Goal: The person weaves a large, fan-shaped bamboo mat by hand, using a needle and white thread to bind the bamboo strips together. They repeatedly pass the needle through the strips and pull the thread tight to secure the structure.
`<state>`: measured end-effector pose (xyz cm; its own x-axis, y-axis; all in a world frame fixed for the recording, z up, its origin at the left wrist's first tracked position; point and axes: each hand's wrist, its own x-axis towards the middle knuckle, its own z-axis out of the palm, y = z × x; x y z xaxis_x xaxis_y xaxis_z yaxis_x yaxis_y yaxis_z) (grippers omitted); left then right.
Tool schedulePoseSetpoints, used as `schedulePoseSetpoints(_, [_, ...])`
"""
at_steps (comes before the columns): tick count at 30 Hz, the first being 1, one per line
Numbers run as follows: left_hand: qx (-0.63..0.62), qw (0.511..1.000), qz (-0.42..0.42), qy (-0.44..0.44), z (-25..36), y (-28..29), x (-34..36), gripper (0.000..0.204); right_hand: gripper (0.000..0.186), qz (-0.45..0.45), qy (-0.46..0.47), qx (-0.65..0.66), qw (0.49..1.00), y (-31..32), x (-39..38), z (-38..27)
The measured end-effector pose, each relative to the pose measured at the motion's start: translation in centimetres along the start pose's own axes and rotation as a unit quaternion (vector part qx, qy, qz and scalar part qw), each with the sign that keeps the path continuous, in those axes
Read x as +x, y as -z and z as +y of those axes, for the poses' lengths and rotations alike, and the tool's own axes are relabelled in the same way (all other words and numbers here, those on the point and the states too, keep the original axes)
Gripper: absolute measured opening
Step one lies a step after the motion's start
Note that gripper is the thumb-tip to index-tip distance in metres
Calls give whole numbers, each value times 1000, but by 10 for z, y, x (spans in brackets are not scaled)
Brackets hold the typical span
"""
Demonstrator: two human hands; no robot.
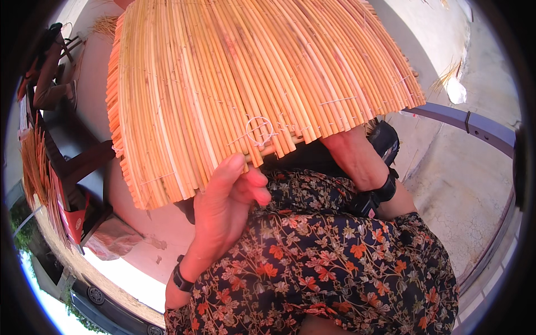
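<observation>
A wide mat of straw-coloured reed stalks (251, 67), laid side by side and stitched with thin thread, fills the upper middle of the view. A loose loop of white thread (259, 132) lies on it near the close edge, where several stalk ends stick out unevenly. My left hand (218, 204) grips that edge, thumb against the stalks and the other fingers curled close under it. From the right, my right hand (350, 153) reaches beneath the mat; its fingers are hidden there. Dark bands circle both wrists. Floral cloth (318, 262) covers my lap.
On the left stands a dark bench (84, 162) beside a bundle of loose straw (36, 159). Another person's leg (53, 84) shows at the far left. A grey metal bar (474, 125) curves along the right. Near it lies a white lump (456, 91) with straw.
</observation>
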<state>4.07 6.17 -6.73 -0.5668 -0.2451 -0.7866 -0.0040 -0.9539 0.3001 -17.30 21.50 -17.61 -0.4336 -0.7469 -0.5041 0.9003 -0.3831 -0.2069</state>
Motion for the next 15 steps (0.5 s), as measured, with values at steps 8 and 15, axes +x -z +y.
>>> schedulePoseSetpoints(8, [-6, 1000, -25, 7, -5, 6, 2, 26, 46, 51, 43, -252, 966, -7, -11, -18])
schedulePoseSetpoints(15, [28, 999, -1, -26, -12, 12, 19, 26, 45, 9, 180, -743, 644, -21, -12, -26])
